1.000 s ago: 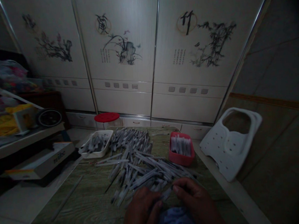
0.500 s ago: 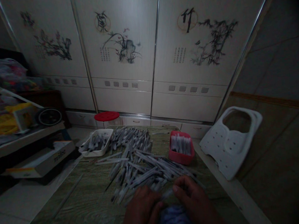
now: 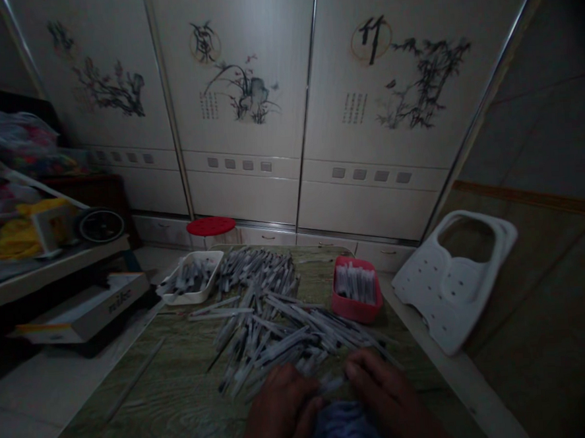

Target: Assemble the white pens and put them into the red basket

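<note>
Low at the front of the table, my left hand (image 3: 283,404) is closed, its fingers curled around one end of a slim translucent pen (image 3: 332,382). Facing it, my right hand (image 3: 382,388) pinches the pen's other end between thumb and fingers. Dim light and blur hide the pen's details. Just beyond my hands spreads a large loose pile of similar pens (image 3: 261,313), translucent with dark ends. Purplish patterned cloth (image 3: 345,427) shows below and between my hands.
A pink container (image 3: 358,313) of upright pens stands at the right, a white tray (image 3: 212,287) of pens at the back left. One pen (image 3: 136,380) lies apart on the wood-grain table (image 3: 185,410). Beyond are a red stool (image 3: 211,226) and a white plastic folded seat (image 3: 455,288).
My right hand has shifted slightly right, widening the gap between the hands a little, and its fingers look more closed together. The pile and containers look unchanged; the view has shifted slightly.
</note>
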A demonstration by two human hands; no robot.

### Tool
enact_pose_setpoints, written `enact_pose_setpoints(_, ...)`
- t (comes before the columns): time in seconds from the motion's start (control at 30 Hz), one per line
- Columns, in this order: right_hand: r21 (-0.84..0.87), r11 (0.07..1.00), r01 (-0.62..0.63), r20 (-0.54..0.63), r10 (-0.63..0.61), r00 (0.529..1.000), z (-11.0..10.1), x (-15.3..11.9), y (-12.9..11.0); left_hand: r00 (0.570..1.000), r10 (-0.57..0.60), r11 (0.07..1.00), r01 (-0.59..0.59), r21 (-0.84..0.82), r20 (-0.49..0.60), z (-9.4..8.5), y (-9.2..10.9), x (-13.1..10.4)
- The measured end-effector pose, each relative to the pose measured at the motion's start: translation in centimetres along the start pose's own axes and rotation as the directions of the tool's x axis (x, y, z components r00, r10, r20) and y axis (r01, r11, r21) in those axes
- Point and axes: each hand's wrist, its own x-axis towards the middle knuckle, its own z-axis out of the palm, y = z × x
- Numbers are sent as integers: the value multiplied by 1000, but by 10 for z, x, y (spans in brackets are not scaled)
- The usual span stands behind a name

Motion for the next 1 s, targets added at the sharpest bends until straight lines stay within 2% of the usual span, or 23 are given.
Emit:
enact_pose_setpoints(0.2, -141, 990, 20, -37, -25, 999, 3, 3, 11, 1000, -6, 1000, 5, 14, 14, 1, 1, 1)
enact_pose_setpoints(0.37, -86, 996, 38, 8, -37, 999, 1, 3, 12, 1000, -19, 1000, 20, -10, 23, 0, 2, 1)
enact_pose_setpoints(0.5, -121, 991, 48, -6, -49, 999, -1, 1, 12, 997, -39, 999, 37, 24, 64, -1, 5, 1)
enact_pose_setpoints(0.6, -131, 990, 42, -23, -45, 999, 0, 1, 14, 999, -27, 999, 26, 18, 36, 0, 5, 1)
enact_pose_setpoints(0.8, -116, 992, 43, 53, -37, 998, -5, -1, 10, 999, -30, 999, 30, 25, 22, 1, 3, 1)
enact_pose_setpoints(1.0, -147, 989, 16, 10, -15, 1000, -4, 0, 12, 997, -58, 998, 56, 29, 52, 0, 6, 0)
